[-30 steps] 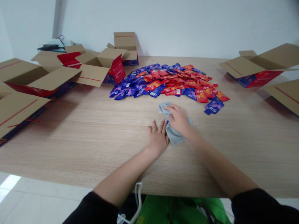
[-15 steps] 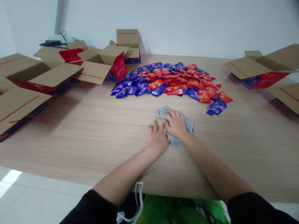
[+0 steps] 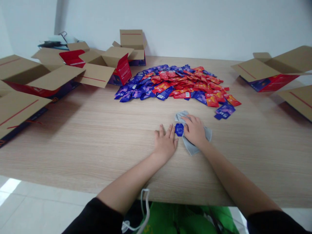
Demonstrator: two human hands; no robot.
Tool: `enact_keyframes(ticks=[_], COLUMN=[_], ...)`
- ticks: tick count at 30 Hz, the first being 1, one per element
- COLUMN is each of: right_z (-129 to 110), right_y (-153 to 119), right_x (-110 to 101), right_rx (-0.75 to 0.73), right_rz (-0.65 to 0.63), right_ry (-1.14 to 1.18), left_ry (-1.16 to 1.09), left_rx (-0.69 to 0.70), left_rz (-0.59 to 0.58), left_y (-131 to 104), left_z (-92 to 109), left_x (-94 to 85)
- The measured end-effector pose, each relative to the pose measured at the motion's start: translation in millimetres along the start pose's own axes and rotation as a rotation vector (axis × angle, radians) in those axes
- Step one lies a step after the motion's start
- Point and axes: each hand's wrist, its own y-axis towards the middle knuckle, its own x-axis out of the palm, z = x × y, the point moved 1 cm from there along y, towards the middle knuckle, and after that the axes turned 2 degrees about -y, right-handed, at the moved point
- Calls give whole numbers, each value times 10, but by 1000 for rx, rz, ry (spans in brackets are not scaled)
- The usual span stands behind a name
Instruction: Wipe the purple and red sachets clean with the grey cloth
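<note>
My left hand (image 3: 165, 143) lies flat on the wooden table with its fingers spread. Its fingertips touch or come very near the left end of a blue packet (image 3: 179, 129), which lies flat. Over the rest of that packet, my right hand (image 3: 195, 130) presses a grey cloth (image 3: 191, 148), with its fingers bent over the cloth. The packet's right part is hidden under cloth and hand. Beyond both hands spreads a heap of small blue and red packets (image 3: 175, 81). One blue packet (image 3: 224, 111) lies at the heap's right front edge.
Open cardboard boxes stand at the left, among them a near box (image 3: 21, 107) and a red-sided box (image 3: 123, 70). Another box (image 3: 131, 45) is at the back, by the wall. On the right are an open box (image 3: 270, 73) and part of another (image 3: 298, 99).
My right hand and the grey cloth have slid to the right, uncovering the left part of the blue packet. My left hand stays in nearly the same place.
</note>
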Motion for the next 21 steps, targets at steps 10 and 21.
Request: enact_keyframes(ticks=[10,21], right_z=[667,164], right_y=[-234,271], right_x=[-94,-350], right_rx=[46,78], right_rz=[-12,216], right_ry=[-47,374], left_ry=[-10,-6], left_rx=[-1,-5], left_rz=[16,26], left_y=[-5,-5], left_z=[2,13], left_x=[28,35])
